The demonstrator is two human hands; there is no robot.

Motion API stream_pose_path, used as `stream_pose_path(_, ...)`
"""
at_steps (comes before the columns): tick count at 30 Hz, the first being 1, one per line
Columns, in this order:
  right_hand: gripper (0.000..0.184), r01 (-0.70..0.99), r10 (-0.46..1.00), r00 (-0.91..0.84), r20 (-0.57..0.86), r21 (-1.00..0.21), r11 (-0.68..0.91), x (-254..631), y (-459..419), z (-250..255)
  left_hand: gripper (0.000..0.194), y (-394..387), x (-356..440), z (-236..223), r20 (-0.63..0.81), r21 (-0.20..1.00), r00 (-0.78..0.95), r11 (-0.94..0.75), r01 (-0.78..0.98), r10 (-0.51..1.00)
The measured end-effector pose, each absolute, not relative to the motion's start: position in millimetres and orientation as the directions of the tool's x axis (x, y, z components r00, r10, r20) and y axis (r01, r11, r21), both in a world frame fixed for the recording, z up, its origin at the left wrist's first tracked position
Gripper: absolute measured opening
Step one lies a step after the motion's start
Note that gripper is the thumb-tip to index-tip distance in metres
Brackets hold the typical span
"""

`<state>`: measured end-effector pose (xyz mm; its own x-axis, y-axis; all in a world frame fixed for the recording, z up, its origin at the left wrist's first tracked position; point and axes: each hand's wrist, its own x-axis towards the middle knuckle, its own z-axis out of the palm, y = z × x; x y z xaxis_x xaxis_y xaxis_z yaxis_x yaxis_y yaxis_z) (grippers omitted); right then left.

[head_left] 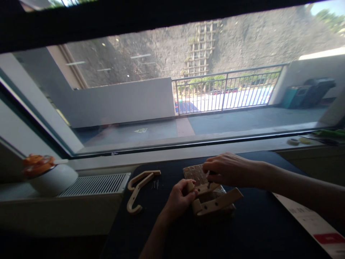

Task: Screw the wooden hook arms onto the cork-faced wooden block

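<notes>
My left hand [181, 198] is closed around the near end of a wooden piece [203, 189], which lies on a brown, rough-textured block [194, 172]. Above that piece, my right hand [222, 168] grips a small dark tool that looks like a screwdriver [212, 173], its tip pointing down at the wood. A second wooden piece with dark holes [218, 204] rests on the near side of the block. To the left on the dark table [145, 233] lie two wooden hooks [134, 196], with several thin screws or nails [155, 184] beside them.
A long printed box or board [304, 219] with a red patch lies at the right. Behind the table runs a window sill [161, 158] with tape rolls [293, 141]. A white pot with an orange top [51, 178] stands left, next to a vent grille [94, 184].
</notes>
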<state>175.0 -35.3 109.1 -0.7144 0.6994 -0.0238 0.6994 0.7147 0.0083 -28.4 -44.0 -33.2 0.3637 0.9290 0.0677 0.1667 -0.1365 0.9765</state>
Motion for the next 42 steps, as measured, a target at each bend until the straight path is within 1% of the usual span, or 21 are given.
stream_pose_path(4, 0.017, 0.660, 0.662, -0.750, -0.014, 0.060, 0.749, 178.0, -32.9, 99.4, 0.034, -43.5, -28.3, -32.4, 0.064, 0.971, 0.360, -0.141, 0.192, 0.931)
stream_pose_path(8, 0.013, 0.652, 0.659, -0.752, -0.007, 0.144, 0.745, 176.5, -32.6, 94.6, 0.034, -43.7, -28.0, -31.9, 0.070, 0.969, 0.359, -0.149, 0.195, 0.931)
stream_pose_path(11, 0.013, 0.656, 0.666, -0.746, -0.003, 0.172, 0.735, 174.6, -33.4, 94.3, 0.035, -44.0, -27.7, -32.1, 0.063, 0.971, 0.353, -0.140, 0.196, 0.934)
stream_pose_path(17, 0.020, 0.736, 0.747, -0.665, 0.003, 0.176, 0.654, 170.2, -32.0, 92.1, 0.034, -43.7, -27.6, -33.3, 0.065, 0.973, 0.356, -0.139, 0.187, 0.932)
stream_pose_path(20, 0.023, 0.748, 0.761, -0.649, -0.009, 0.179, 0.640, 170.5, -32.3, 94.1, 0.034, -44.0, -27.8, -32.3, 0.073, 0.970, 0.355, -0.149, 0.192, 0.932)
stream_pose_path(24, 0.011, 0.765, 0.770, -0.637, -0.036, 0.087, 0.638, 176.0, -35.6, 105.2, 0.034, -44.6, -28.2, -31.2, 0.069, 0.973, 0.358, -0.142, 0.181, 0.931)
stream_pose_path(28, 0.010, 0.752, 0.752, -0.658, -0.042, 0.019, 0.659, 181.0, -38.6, 116.9, 0.035, -44.0, -28.5, -32.4, 0.068, 0.974, 0.361, -0.140, 0.176, 0.930)
stream_pose_path(32, 0.012, 0.729, 0.727, -0.684, -0.050, -0.014, 0.685, 181.4, -38.0, 116.4, 0.036, -43.8, -27.5, -32.1, 0.049, 0.976, 0.349, -0.119, 0.182, 0.936)
stream_pose_path(35, 0.015, 0.732, 0.732, -0.680, -0.047, 0.003, 0.681, 179.4, -36.4, 112.4, 0.036, -43.7, -26.8, -32.4, 0.045, 0.978, 0.351, -0.113, 0.176, 0.935)
stream_pose_path(42, 0.021, 0.783, 0.791, -0.610, -0.038, 0.121, 0.610, 175.3, -35.3, 109.3, 0.034, -42.6, -28.1, -35.9, 0.066, 0.969, 0.352, -0.144, 0.199, 0.934)
